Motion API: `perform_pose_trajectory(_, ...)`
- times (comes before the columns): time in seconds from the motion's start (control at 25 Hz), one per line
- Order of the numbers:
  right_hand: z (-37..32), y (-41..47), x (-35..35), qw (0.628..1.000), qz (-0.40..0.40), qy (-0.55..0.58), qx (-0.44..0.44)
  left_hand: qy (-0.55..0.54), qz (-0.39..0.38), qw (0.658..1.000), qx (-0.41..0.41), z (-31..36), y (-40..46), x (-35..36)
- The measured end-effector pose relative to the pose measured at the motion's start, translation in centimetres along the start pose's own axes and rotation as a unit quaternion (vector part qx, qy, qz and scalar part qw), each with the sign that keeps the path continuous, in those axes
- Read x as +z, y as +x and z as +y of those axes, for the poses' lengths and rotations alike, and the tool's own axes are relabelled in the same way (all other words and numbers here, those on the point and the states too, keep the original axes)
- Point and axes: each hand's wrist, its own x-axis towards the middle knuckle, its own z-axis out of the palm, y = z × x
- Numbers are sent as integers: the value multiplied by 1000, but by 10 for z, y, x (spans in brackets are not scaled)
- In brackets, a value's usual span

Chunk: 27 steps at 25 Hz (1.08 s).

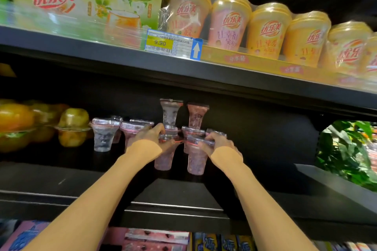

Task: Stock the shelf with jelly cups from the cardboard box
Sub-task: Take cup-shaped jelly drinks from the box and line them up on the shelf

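Fruit cups: orange-yellow, well left of the left hand, on the same dark shelf.
Clear jelly cup: upright, just left of the left hand.
Left hand: fingers curled over the rim of a pink jelly cup.
Stacked jelly cups: two, raised behind and between both hands.
Right hand: fingers curled round the lid of a second pink cup.
Price tag: on the shelf edge above both hands.
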Motion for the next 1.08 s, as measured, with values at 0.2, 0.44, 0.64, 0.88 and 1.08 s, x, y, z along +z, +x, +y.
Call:
perform_pose_trajectory(0.2,-6,19,11,999,27,-15,-18,7,8,1000,13,0,20,11)
perform_pose_trajectory(0.44,-2,38,24,997,61,-6,-47,16,37,999,13,-3,37,23)
perform_pose_trajectory(0.64,7,47,37,994,80,30,-75,15,89,996,10,-3,36,36)
perform_pose_trajectory(0.88,16,50,49,990,83,52,-100,25,111,993,18,-5,36,41)
perform_pose_trajectory(1.08,18,54,48,988,119,26,-92,29,142,989,14,0,28,36)
